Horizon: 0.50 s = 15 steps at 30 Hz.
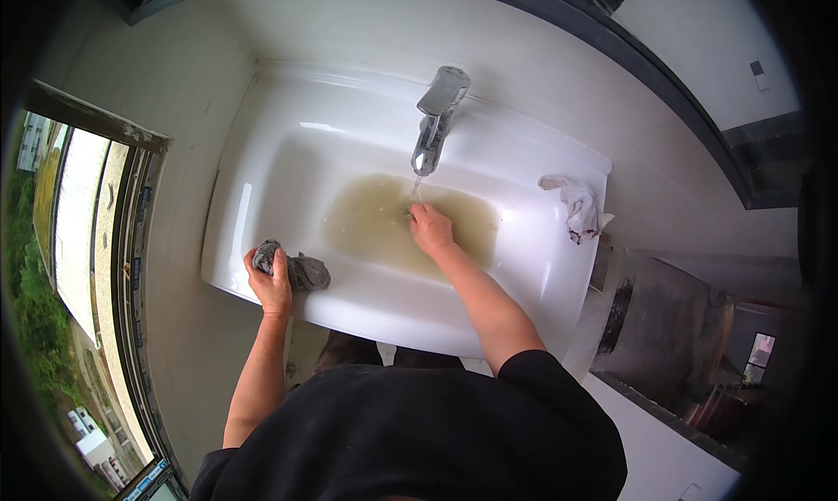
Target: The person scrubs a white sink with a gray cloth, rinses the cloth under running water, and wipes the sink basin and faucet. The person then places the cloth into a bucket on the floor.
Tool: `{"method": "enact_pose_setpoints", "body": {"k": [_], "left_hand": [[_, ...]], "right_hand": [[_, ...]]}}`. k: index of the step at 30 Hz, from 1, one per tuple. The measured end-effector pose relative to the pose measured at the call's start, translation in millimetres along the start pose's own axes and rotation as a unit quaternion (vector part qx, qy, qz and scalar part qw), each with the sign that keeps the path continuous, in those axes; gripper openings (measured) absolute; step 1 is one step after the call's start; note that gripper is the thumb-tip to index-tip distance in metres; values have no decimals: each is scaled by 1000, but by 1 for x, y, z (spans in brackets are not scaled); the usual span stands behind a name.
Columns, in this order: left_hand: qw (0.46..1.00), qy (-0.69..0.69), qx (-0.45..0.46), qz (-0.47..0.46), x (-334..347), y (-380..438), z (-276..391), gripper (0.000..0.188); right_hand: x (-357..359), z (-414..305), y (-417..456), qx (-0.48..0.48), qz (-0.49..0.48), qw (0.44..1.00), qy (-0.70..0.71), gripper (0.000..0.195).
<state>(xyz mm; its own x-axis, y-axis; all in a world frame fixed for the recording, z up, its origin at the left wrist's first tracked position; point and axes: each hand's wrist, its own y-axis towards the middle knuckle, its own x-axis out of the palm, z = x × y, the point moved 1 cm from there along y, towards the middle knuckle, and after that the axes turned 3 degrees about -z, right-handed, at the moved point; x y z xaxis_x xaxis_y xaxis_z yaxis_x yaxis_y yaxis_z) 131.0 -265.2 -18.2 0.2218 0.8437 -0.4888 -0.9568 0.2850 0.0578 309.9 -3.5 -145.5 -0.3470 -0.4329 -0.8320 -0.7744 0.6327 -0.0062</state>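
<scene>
My left hand [270, 280] grips a wet, bunched grey cloth [309, 272] at the front left rim of a white washbasin [386, 314]. Part of the cloth lies on the rim to the right of the fingers. My right hand [432, 229] is over the middle of the basin, fingers curled, just below the spout of a chrome faucet [432, 131]. A thin stream of water [417, 185] falls by its fingertips. Murky brownish water [366, 216] covers the basin's bottom. Whether the right fingers hold anything is hidden.
A crumpled white cloth [579, 210] with dark stains lies on the basin's right rim. A window frame [141, 239] stands at the left, with trees [39, 291] outside. A dark-framed edge [655, 62] curves above the basin. A doorway [661, 331] shows at the right.
</scene>
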Motion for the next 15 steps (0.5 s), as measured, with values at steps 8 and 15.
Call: {"method": "enact_pose_setpoints", "body": {"k": [8, 15], "left_hand": [[1000, 12, 10, 8, 2, 0, 7, 49], [999, 25, 12, 18, 0, -1, 4, 50]], "right_hand": [[-4, 0, -3, -6, 1, 1000, 15, 17], [-38, -11, -25, 38, 3, 999, 16, 26]]}}
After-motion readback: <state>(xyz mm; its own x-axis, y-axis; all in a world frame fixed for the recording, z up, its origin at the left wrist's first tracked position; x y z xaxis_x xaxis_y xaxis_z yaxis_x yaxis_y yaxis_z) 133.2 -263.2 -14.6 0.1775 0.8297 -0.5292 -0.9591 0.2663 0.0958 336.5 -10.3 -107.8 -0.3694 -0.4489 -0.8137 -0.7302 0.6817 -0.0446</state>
